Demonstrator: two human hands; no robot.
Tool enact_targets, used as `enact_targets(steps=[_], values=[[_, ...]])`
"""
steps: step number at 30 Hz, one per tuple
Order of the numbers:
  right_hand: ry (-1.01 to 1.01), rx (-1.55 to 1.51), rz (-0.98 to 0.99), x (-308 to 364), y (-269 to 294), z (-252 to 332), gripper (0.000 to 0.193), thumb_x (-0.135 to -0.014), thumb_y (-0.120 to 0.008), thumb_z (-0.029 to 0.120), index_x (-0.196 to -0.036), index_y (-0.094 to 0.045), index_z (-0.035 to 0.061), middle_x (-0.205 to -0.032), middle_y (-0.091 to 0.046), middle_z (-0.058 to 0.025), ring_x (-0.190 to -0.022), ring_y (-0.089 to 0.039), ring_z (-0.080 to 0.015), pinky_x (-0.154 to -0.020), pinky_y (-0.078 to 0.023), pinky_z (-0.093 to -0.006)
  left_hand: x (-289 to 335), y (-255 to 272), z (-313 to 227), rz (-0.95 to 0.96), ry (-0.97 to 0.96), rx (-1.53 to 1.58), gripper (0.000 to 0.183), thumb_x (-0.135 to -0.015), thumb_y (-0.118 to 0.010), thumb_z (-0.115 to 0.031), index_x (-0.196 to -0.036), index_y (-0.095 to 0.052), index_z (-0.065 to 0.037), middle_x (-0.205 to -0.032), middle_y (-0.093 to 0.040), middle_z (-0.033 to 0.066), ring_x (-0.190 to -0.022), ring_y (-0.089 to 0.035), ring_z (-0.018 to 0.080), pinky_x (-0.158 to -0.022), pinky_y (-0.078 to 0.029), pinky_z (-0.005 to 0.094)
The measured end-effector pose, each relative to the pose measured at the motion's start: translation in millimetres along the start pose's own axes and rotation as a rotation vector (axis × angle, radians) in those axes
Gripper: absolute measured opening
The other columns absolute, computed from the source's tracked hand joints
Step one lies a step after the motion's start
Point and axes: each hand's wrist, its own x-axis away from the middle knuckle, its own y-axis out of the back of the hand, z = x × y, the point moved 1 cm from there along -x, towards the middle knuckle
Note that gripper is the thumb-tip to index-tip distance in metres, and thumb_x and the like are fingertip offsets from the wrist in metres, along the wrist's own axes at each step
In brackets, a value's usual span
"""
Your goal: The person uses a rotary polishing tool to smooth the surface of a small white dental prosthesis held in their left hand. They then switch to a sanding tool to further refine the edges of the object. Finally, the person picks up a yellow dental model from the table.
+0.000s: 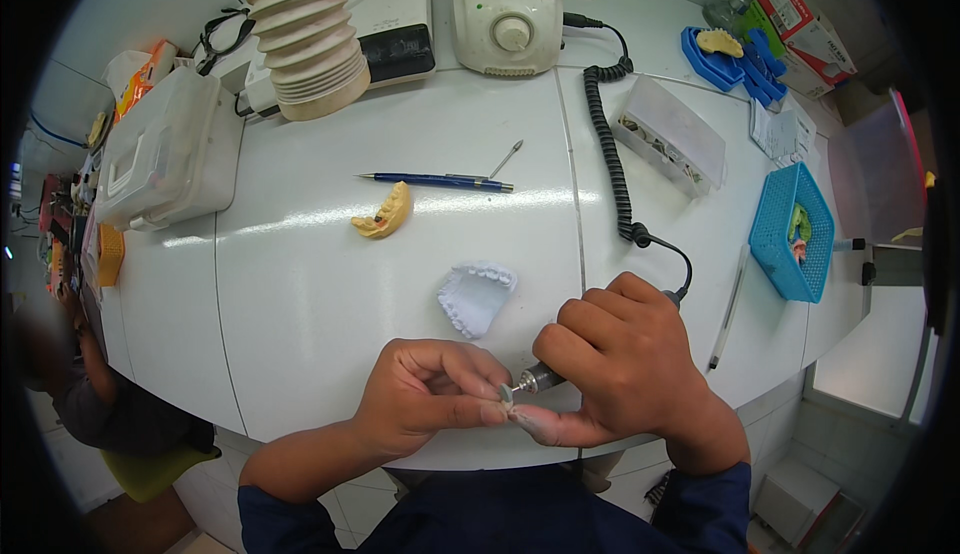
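Observation:
My right hand [622, 359] is wrapped round a dental handpiece [541, 378], whose black coiled cord runs up the table. A small grey-green disc-shaped bur [507, 394] sits at its tip. Thumb and fingers of my left hand [430, 394] pinch a tiny pale piece [508, 406] against the bur; most of it is hidden, so its kind cannot be made out. My right thumb reaches in to the same spot. Just beyond my hands lies a white plaster dental model [478, 299]. Farther off is a yellow partial dental model [384, 213].
A blue mechanical pencil [437, 182] and a loose bur [508, 158] lie behind the models. At the back stand a handpiece control unit [508, 14] and a ribbed suction hose [305, 34]. To the right are a clear box [670, 136], a blue basket [793, 234] and a pen [729, 309].

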Motion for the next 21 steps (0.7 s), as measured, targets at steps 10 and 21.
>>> enact_targets(steps=[10, 21], values=[[0.008, -0.019, -0.001, 1.5, -0.2, -0.2, 0.036, -0.076, -0.073, 0.046, -0.074, -0.057, 0.0135, -0.064, -0.043, -0.0007, -0.055, -0.048, -0.017, -0.056, -0.033, -0.0317, -0.6, -0.4, 0.1, 0.02, 0.0, 0.004, 0.014, -0.082, -0.074, 0.009, -0.086, -0.066, -0.002, -0.102, -0.068, 0.0146, -0.094, -0.066, 0.0157, -0.087, -0.053, 0.0293], [0.004, -0.031, -0.013, 1.4, -1.1, -0.2, 0.037, -0.075, -0.074, 0.045, -0.073, -0.056, 0.0132, -0.063, -0.042, -0.0004, -0.055, -0.048, -0.0168, -0.055, -0.033, -0.0317, -0.5, 0.0, 0.3, 0.013, 0.005, 0.004, 0.016, -0.082, -0.073, 0.011, -0.086, -0.066, -0.003, -0.101, -0.068, 0.0143, -0.093, -0.065, 0.0158, -0.087, -0.052, 0.0296]])
